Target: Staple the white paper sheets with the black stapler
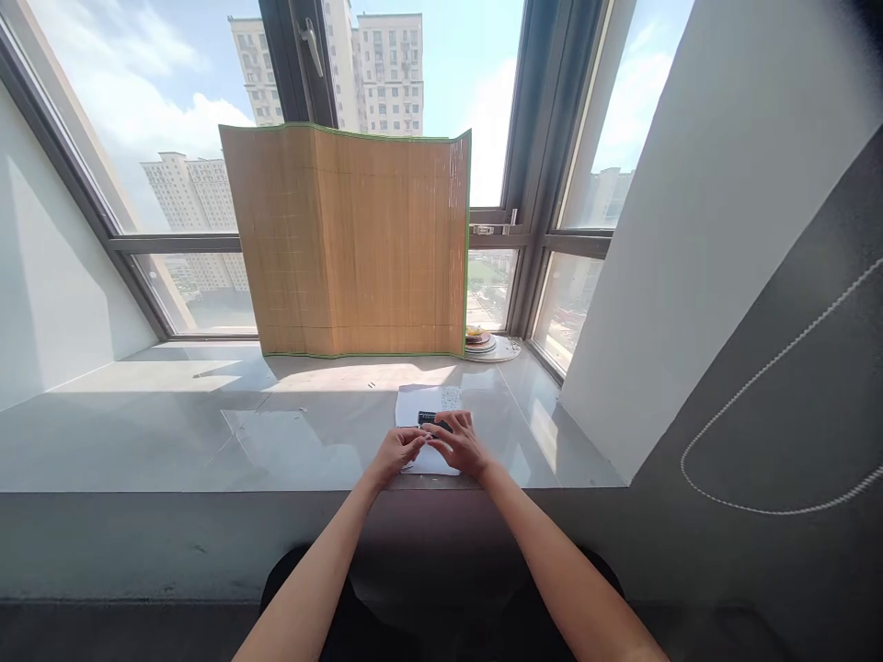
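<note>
A white sheet of paper (pixel 418 400) lies on the window sill, with a patch of small dark print at its upper right. On it is a small black object with pale markings (pixel 427 417), partly covered by my right hand (pixel 461 443). My left hand (pixel 400 450) is closed in a pinch over the left part of the paper. The fingertips of both hands meet at the middle of the sheet. Something tiny and whitish seems to be between them, too small to name. My right fingers are bent and drawn together, arching over the black object.
A bamboo mat (pixel 365 248) with green edging stands upright against the window at the back of the sill (pixel 166 432). Right of it sits a stack of plates (pixel 481 342) on a white round board (pixel 507 350). A beaded cord (pixel 731 395) hangs at the right.
</note>
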